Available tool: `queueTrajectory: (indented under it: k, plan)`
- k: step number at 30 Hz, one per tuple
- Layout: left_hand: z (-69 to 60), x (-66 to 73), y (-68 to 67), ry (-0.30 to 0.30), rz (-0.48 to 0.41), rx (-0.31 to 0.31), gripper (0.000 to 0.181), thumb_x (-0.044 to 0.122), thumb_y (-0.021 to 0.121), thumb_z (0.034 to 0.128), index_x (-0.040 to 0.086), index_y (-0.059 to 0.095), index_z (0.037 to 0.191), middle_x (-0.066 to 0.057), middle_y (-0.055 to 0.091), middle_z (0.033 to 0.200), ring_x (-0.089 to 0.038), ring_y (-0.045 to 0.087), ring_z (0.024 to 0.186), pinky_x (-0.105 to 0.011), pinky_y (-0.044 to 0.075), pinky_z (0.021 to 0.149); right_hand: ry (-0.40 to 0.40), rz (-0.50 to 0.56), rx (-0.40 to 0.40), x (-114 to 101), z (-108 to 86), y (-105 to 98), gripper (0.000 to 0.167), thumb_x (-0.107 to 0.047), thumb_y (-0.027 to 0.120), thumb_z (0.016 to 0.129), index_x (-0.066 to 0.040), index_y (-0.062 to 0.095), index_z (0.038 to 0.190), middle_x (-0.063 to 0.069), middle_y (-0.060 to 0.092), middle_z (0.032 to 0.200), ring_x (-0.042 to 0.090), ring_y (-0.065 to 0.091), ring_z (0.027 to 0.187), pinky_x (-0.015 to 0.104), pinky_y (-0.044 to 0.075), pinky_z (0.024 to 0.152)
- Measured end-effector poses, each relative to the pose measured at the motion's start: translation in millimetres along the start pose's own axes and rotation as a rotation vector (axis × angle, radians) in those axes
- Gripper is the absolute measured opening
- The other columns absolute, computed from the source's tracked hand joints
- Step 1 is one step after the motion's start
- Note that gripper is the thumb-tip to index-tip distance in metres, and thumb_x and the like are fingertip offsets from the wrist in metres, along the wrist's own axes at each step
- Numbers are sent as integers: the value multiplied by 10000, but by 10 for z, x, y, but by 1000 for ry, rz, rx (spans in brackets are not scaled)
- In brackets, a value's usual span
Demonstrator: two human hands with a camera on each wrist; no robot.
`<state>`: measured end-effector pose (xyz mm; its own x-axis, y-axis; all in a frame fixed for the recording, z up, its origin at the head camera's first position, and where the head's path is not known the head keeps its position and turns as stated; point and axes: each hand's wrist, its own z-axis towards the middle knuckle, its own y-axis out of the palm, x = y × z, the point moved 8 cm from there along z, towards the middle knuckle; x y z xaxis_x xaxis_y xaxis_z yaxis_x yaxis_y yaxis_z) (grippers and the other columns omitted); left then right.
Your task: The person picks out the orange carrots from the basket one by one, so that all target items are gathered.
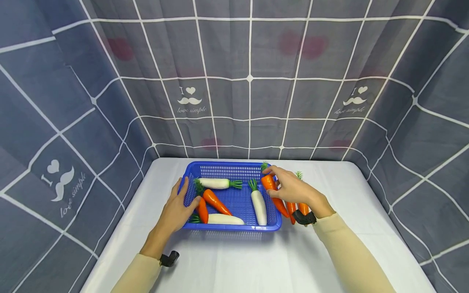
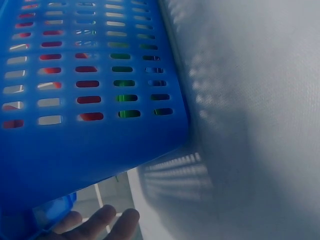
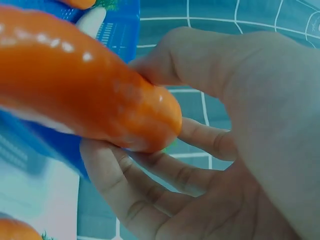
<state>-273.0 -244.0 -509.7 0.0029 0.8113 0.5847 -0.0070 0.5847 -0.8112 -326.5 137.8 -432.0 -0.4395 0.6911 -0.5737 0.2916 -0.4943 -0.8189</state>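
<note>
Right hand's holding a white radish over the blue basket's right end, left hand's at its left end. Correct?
Not quite: the right hand holds an orange carrot, not a white radish, as the right wrist view shows. The left hand is at the blue basket's left end.

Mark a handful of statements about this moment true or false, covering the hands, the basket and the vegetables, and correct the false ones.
1. The right hand holds a carrot. True.
2. Three white radishes lie in the basket. True.
3. The basket is red. False: it is blue.
4. The left hand is at the basket's right end. False: it is at the left end.
5. Loose carrots lie left of the basket. False: they lie to its right.
</note>
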Motion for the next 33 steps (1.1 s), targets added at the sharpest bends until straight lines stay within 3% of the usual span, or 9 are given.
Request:
queueTrajectory:
  k: [12, 23, 33]
  plan:
    - [-30, 36, -20, -9, 4, -2, 960, 621, 575, 1187, 187, 89, 1891, -238, 62, 1968, -603, 298, 1753, -774, 349, 1364, 101, 48, 24, 305, -143, -97, 654, -185, 835, 1047, -77, 520, 1610, 200, 763, 1442, 404, 768, 1302, 574, 693, 1067]
    - [28, -47, 6, 22, -51, 31, 1019, 763, 568, 1125, 259, 125, 1892, -227, 101, 1966, -646, 315, 1724, -866, 340, 1299, 125, 85, 61, 552, -276, -178, 660, -154, 817, 1069, 7, 471, 1608, 277, 638, 1579, 445, 794, 1262, 567, 714, 1024]
    - [10, -16, 4, -33, -19, -10, 970, 586, 608, 1179, 221, 62, 1893, -218, 33, 1976, -599, 270, 1766, -781, 315, 1365, 181, 93, 94, 836, -439, -237, 707, -142, 807, 1057, 52, 464, 1645, 314, 618, 1620, 488, 777, 1310, 589, 705, 1045]
